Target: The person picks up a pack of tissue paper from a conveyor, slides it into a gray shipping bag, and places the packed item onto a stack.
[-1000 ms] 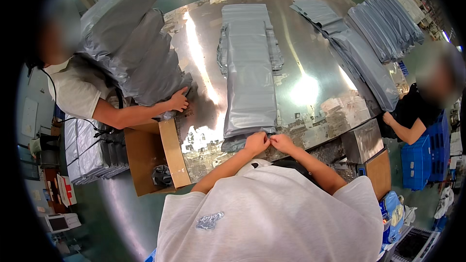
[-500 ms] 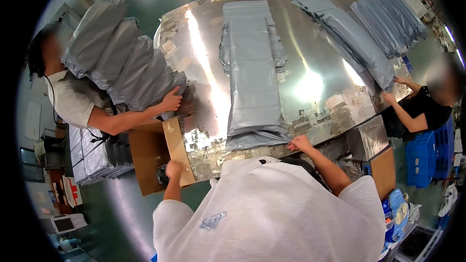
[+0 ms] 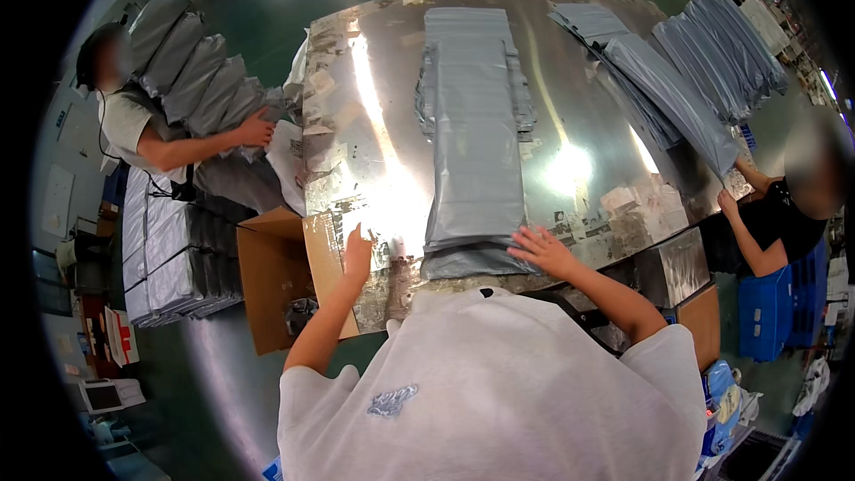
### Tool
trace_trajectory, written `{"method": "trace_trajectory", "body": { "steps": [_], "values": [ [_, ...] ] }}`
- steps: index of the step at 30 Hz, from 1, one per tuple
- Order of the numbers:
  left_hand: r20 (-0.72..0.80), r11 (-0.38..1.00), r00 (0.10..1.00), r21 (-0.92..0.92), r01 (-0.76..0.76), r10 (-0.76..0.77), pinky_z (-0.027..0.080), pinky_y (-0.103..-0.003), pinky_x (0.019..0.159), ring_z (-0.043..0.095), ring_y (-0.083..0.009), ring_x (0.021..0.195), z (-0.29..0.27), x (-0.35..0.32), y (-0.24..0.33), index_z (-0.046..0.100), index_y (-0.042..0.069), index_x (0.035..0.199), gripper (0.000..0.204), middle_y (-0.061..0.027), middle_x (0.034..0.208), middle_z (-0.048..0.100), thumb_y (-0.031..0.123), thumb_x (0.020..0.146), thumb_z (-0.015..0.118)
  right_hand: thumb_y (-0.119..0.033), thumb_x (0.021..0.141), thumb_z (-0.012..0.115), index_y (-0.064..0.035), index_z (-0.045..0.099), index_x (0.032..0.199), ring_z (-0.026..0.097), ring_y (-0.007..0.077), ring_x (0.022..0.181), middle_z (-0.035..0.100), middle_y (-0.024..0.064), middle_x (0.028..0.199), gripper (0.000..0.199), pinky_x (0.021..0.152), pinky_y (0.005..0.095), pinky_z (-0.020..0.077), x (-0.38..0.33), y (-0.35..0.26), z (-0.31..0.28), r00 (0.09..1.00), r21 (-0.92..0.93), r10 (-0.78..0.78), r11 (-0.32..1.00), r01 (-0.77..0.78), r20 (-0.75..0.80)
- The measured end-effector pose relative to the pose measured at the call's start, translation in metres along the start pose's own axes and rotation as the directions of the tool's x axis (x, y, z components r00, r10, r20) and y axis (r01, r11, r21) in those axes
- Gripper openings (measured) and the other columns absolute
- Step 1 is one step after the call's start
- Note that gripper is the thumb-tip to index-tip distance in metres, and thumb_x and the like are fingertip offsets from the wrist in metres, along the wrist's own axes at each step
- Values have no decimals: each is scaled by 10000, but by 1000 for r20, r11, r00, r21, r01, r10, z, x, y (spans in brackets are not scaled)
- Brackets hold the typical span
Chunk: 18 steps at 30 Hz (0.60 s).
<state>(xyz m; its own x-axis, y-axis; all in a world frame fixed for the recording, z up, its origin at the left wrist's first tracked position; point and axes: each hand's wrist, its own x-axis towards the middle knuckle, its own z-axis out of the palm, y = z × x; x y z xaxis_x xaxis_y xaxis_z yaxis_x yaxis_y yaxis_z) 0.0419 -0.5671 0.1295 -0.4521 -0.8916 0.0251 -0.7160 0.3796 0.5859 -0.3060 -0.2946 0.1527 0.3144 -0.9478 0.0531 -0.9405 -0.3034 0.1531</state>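
- Head view, right hand (image 3: 545, 251): your palm lies flat, fingers spread, on the near end of the long stack of grey poly bags (image 3: 472, 125). The grip is wide and closes on nothing; it looks placed to pin the stack down so the slippery bags do not slide.
- Head view, left hand (image 3: 358, 256): it rests at the bench edge, beside a small white object that is too small to identify. The fingers appear loose and hold nothing.
- Head view, stack position: it runs lengthwise down the middle of the shiny metal bench (image 3: 374, 125), its near end at your edge.
- Head view, surroundings: an open cardboard box (image 3: 267, 285) stands below your left hand. A co-worker's hand (image 3: 256, 131) presses another pile of grey bags (image 3: 191, 71) on the left. More grey bags (image 3: 686, 80) lie fanned at the far right, near a second co-worker (image 3: 775, 223).
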Motion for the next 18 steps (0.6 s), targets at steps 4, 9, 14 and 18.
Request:
{"method": "trace_trajectory", "body": {
  "steps": [4, 9, 14, 18],
  "values": [
    [595, 62, 304, 391, -918, 744, 158, -381, 1018, 221, -199, 1235, 38, -13, 74, 343, 174, 1248, 563, -71, 1349, 210, 119, 705, 482, -136, 731, 452, -145, 352, 1223, 244, 190, 1228, 225, 35, 1349, 502, 991, 367, 213, 7, 7, 35, 988, 99, -148, 985, 143, 43],
    [649, 358, 430, 250, -900, 627, 101, -397, 1032, 177, -123, 1251, 65, -3, 35, 389, 217, 1214, 502, 1, 1374, 152, 85, 734, 452, -157, 731, 461, -74, 475, 1095, 274, 175, 1210, 330, 36, 1289, 374, 973, 362, 249, 0, 14, 40, 988, 261, -91, 964, 56, 124],
    [613, 850, 633, -124, -513, 472, 274, -366, 962, 435, -220, 1072, 52, 29, 54, 542, 111, 1019, 281, -76, 1155, 478, 117, 759, 435, -161, 717, 546, -20, 560, 948, 526, 214, 939, 578, 65, 973, 271, 775, 359, 418, -14, 32, 66, 865, 721, 467, 535, -440, 181],
    [604, 918, 783, -380, 114, 153, 416, -306, 640, 536, -199, 687, 101, 56, -4, 553, 14, 915, 213, -113, 704, 561, 182, 808, 476, -203, 798, 497, 3, 575, 849, 538, 195, 741, 587, 95, 780, 226, 691, 325, 419, 25, 62, 106, 572, 724, 448, -352, -594, 687]
  ]
}}
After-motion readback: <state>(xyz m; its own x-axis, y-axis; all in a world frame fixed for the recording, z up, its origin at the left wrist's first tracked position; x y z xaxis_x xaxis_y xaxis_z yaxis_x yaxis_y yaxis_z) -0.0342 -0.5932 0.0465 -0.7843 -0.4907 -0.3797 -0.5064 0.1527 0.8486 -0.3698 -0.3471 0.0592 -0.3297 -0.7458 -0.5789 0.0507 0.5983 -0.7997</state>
